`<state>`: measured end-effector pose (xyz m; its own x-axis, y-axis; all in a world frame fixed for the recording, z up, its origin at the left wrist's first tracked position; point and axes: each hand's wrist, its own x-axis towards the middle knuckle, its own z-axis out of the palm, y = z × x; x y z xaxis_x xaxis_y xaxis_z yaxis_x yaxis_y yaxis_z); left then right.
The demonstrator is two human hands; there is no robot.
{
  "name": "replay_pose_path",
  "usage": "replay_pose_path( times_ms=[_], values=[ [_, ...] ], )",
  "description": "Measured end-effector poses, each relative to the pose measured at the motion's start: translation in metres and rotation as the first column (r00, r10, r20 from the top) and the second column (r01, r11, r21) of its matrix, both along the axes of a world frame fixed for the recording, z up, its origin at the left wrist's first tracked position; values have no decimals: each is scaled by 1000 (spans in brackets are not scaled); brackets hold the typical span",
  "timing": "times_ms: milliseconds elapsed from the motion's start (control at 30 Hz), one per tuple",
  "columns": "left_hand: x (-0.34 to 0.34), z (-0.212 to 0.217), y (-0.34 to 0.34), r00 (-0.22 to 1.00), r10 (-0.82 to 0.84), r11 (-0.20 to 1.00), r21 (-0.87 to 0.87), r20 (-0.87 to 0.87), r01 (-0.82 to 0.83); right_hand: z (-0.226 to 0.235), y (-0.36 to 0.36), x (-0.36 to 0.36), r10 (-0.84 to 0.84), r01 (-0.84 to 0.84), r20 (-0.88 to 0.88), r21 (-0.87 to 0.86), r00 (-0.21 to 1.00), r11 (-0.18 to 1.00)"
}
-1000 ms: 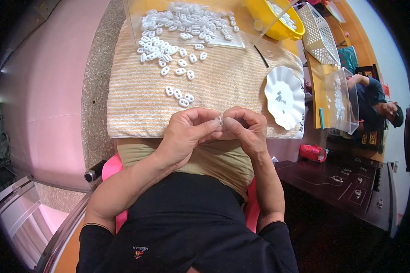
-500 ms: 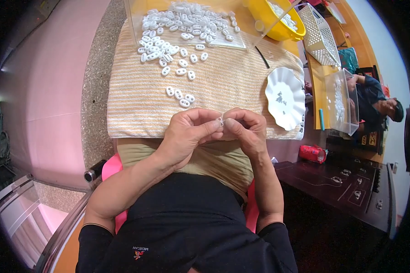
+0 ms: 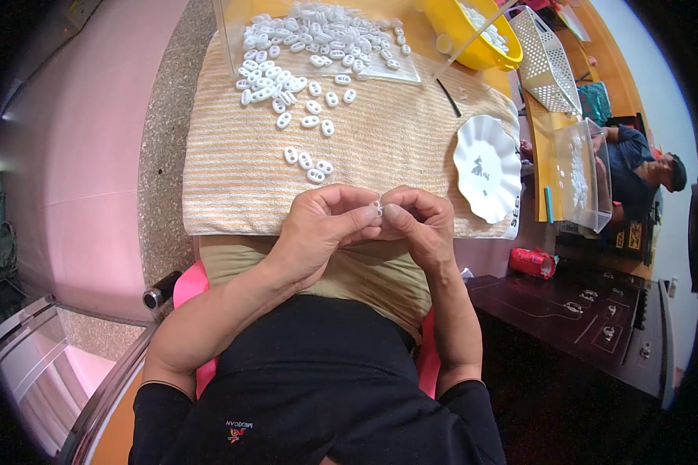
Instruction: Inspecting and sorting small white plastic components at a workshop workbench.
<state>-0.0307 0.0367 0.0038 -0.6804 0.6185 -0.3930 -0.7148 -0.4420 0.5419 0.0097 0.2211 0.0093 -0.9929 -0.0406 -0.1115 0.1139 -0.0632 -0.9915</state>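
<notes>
White ring (image 3: 378, 207), both hands pinching, towel (image 3: 233, 170) edge

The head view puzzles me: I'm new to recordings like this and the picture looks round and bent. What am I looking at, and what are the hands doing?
The picture comes from a wide-angle camera worn on a person's head, looking down, so straight edges bend near the rim. There is no machine here, only two bare hands. The left hand and right hand meet over the near edge of a striped towel and pinch one small white oval piece between their fingertips. More white pieces lie loose on the towel, with a heap further away. A white scalloped plate sits to the right, a yellow bowl beyond it. Another person sits at far right.
</notes>
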Motion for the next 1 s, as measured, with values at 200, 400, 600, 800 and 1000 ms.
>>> replay_pose_path(
  times_ms=[200, 400, 600, 800, 1000],
  values=[
    [0, 0, 0, 1000, -8, 1000, -15, -15, 8, 4, -1, 1, 8, -6, 62, -32, 998, 999],
    [1, -2, 0, 999, -1, 1000, -19, -44, 0, 0, 1, 2, 40, -39, 29, -30, 999, 999],
    [1, 1, 0, 999, -8, 999, -37, -51, 6, 3, 1, 2, 82, -81, 24, -18, 996, 997],
    [2, 1, -1, 997, -21, 999, -32, -71, 18, 6, -5, 2, 22, -21, 58, -8, 998, 1000],
    [4, 1, 0, 991, 0, 996, -84, -137, -11, 6, -7, 3, 8, -10, 74, 26, 997, 1000]
  ],
)
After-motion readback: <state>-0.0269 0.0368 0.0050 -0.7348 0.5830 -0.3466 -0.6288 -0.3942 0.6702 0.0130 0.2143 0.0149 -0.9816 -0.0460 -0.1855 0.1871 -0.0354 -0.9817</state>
